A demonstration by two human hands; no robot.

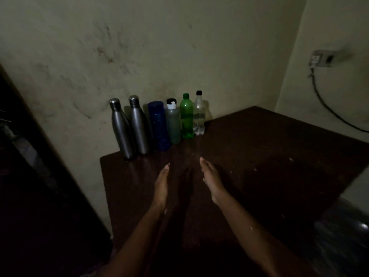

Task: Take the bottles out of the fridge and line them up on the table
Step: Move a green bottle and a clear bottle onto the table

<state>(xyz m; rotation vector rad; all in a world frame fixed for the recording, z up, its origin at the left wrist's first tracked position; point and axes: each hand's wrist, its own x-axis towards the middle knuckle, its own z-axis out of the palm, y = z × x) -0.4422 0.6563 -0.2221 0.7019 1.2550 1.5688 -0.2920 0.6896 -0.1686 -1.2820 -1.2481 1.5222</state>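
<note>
Several bottles stand upright in a row along the wall at the back of the dark wooden table [259, 156]. From the left: two steel flasks [121, 128] [139, 126], a blue bottle [159, 126], a grey-green bottle with a white and black cap [173, 122], a green plastic bottle [186, 116] and a clear bottle with a black cap [199, 114]. My left hand [162, 186] and my right hand [211, 180] are stretched out flat over the table in front of the row, fingers straight, holding nothing and apart from the bottles.
A stained wall rises right behind the bottles. A wall socket [321, 58] with a dark cable [327, 108] sits at the right. A dark upright panel or door edge [30, 136] stands at the left. Something shiny and dark [343, 232] lies at the lower right.
</note>
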